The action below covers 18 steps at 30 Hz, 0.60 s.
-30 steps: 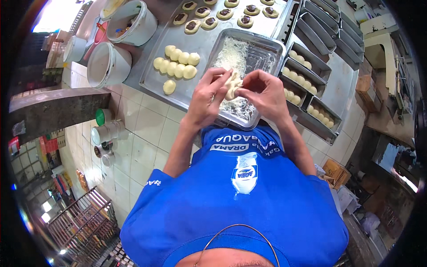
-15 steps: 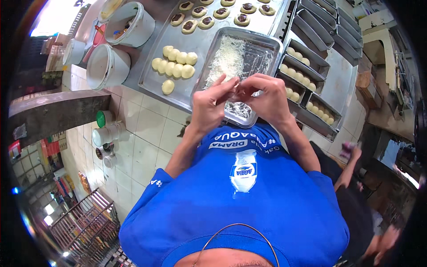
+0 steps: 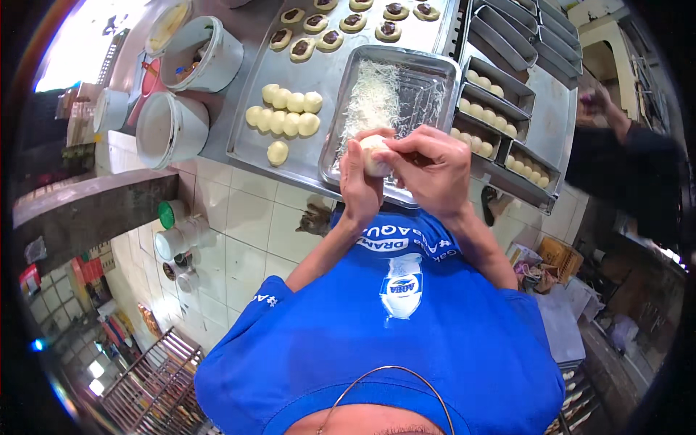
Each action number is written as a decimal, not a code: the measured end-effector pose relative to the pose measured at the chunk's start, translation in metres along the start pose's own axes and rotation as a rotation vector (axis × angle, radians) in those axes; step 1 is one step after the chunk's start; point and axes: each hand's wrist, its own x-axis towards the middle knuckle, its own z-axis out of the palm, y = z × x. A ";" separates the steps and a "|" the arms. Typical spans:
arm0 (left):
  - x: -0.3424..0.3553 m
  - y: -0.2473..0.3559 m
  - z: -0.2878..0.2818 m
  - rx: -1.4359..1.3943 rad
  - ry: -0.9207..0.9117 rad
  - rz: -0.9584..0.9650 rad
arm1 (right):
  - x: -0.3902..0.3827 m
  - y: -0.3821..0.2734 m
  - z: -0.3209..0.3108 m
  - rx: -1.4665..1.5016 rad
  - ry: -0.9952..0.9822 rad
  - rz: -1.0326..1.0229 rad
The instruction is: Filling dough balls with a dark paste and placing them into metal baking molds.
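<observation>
Over the near end of a shallow metal tray (image 3: 420,76), left hand (image 3: 360,187) cups a dough piece (image 3: 375,156); right hand (image 3: 437,170) pinches its right side with thumb and fingertips. Dough underside and several left fingers hidden. Pale shreds (image 3: 372,90) lie along the tray's left part.

Blue shirt (image 3: 319,341): white lettering, upside down from this view, partly lost in folds; printed bottle (image 3: 401,288) with its own label; sleeve print cut short by the cloth's curve.

Left of tray, on a baking sheet (image 3: 254,148): dough balls (image 3: 283,122) in two rows, one apart. Farther off, dark-topped rounds (image 3: 352,22), the farthest cropped by the frame. Right: loaf tins (image 3: 502,40), some holding dough.

Far right, a dark-clothed person (image 3: 627,163), blurred. Cat (image 3: 315,219) on the floor, partly covered by the forearm.
</observation>
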 end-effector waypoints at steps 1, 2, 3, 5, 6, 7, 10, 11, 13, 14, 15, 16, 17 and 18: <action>0.002 -0.001 -0.005 -0.119 0.024 -0.081 | 0.000 -0.003 0.006 -0.064 -0.006 0.009; 0.004 -0.001 -0.010 -0.238 0.049 -0.162 | 0.001 -0.005 0.011 -0.128 -0.014 0.019; 0.007 0.004 -0.013 -0.243 0.044 -0.178 | 0.001 -0.006 0.014 -0.137 -0.008 0.033; 0.019 0.024 -0.024 0.057 -0.068 -0.281 | 0.005 -0.006 0.021 -0.269 -0.001 -0.176; 0.026 0.034 -0.030 0.205 -0.127 -0.328 | 0.007 -0.006 0.024 -0.336 -0.002 -0.281; 0.031 0.041 -0.035 0.354 -0.188 -0.372 | 0.007 -0.007 0.028 -0.401 -0.005 -0.386; 0.042 0.053 -0.051 0.415 -0.272 -0.447 | 0.000 -0.009 0.036 -0.337 -0.077 -0.300; 0.045 0.056 -0.054 0.449 -0.312 -0.478 | -0.003 -0.009 0.038 -0.299 -0.111 -0.262; 0.049 0.061 -0.059 0.483 -0.361 -0.515 | -0.002 -0.013 0.044 -0.266 -0.138 -0.217; 0.050 0.063 -0.060 0.395 -0.378 -0.583 | 0.001 -0.017 0.046 -0.232 -0.126 -0.180; 0.052 0.065 -0.061 0.307 -0.393 -0.650 | 0.004 -0.021 0.047 -0.196 -0.113 -0.143; 0.053 0.067 -0.061 0.219 -0.407 -0.716 | 0.006 -0.024 0.048 -0.161 -0.101 -0.108; 0.054 0.068 -0.061 0.131 -0.418 -0.780 | 0.008 -0.026 0.049 -0.124 -0.089 -0.074; 0.054 0.069 -0.058 0.130 -0.423 -0.782 | 0.008 -0.026 0.049 -0.128 -0.085 -0.072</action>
